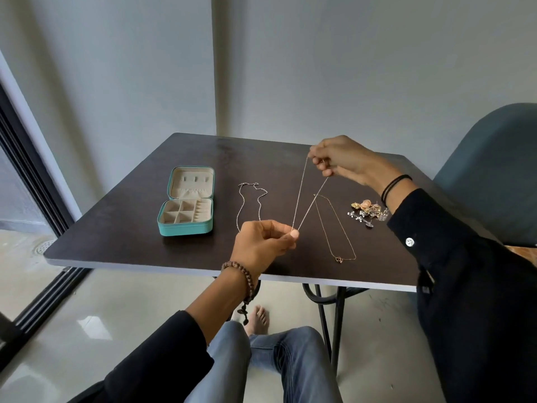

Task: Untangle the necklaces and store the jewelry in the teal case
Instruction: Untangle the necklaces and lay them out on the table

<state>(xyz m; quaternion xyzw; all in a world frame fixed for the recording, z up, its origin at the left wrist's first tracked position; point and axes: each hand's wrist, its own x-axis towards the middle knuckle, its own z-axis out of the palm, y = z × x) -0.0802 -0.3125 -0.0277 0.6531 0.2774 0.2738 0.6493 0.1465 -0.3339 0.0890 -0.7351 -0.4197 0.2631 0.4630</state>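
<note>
Fingers [293,234] of L hand [261,242] & R hand [345,161] pinch thin chain [300,193] taut over dark table [130,251], grey walls [348,68].

Soft, even daylight comes from the left, and the room is moderately bright and muted. The glossy floor [96,324] holds a pale reflected patch. The dark table [116,242] shows a faint sheen at its far side and a soft shadow beside the teal case [186,228]. The raised necklace [300,194] resolves only as a thin line. Wide-angle distortion bends the door frame [43,193].
</note>
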